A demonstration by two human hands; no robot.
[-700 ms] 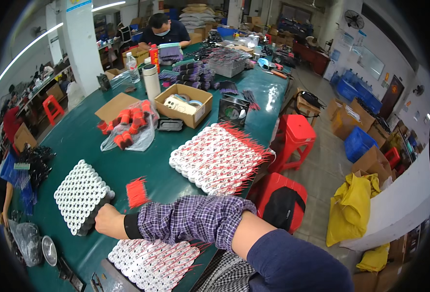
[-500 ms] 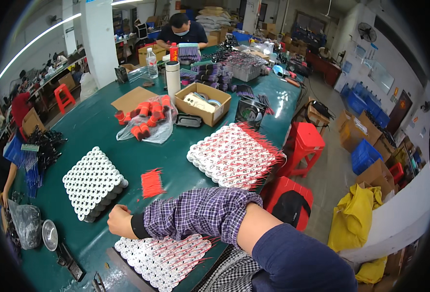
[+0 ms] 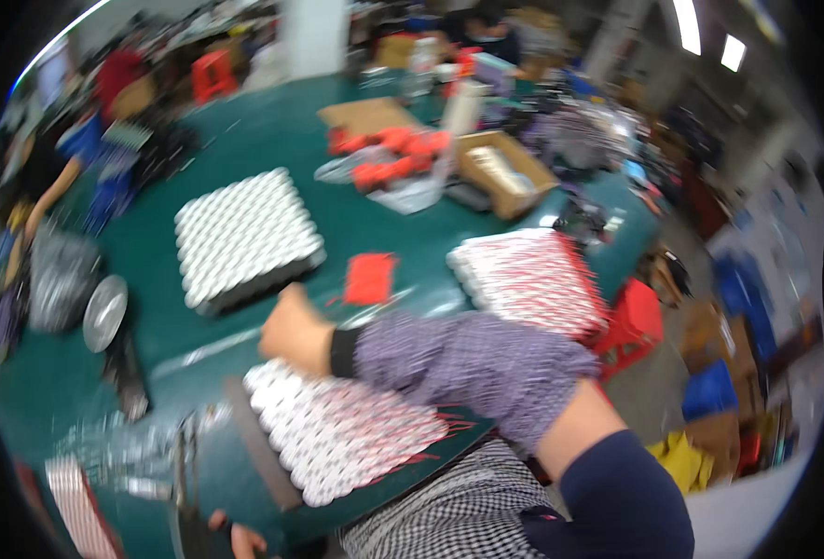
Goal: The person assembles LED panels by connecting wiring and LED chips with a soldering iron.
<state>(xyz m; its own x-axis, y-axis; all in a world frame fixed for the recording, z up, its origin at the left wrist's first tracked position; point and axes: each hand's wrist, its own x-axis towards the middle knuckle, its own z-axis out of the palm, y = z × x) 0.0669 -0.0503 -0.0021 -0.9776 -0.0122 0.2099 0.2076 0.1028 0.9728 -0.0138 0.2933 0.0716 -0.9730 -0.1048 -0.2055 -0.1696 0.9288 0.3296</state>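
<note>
My right hand (image 3: 295,334), in a purple plaid sleeve with a black cuff, hovers over the far corner of the near block of white round-topped pieces (image 3: 323,443). Its fingers look curled in; blur and the back of the hand hide anything inside them. Red thin strips lie across that block's right part. At the lower edge shows part of my left hand (image 3: 242,538), beside a dark long-handled tool (image 3: 186,466); its grip is unclear. A second white block (image 3: 244,238) stands farther left. A small red stack of strips (image 3: 370,279) lies beyond my right hand.
A third white block with red strips (image 3: 528,279) sits at right, near a red stool (image 3: 634,321). Behind are an open cardboard box (image 3: 505,177), red-orange pieces on plastic (image 3: 393,154) and a bottle (image 3: 421,70). A metal bowl (image 3: 106,312) stands left. Another person's arm (image 3: 48,196) shows far left.
The whole view has swung left and down, blurring the picture. Part of my left hand has come into view at the lower edge. My right hand stays near the near block, fingers still curled.
</note>
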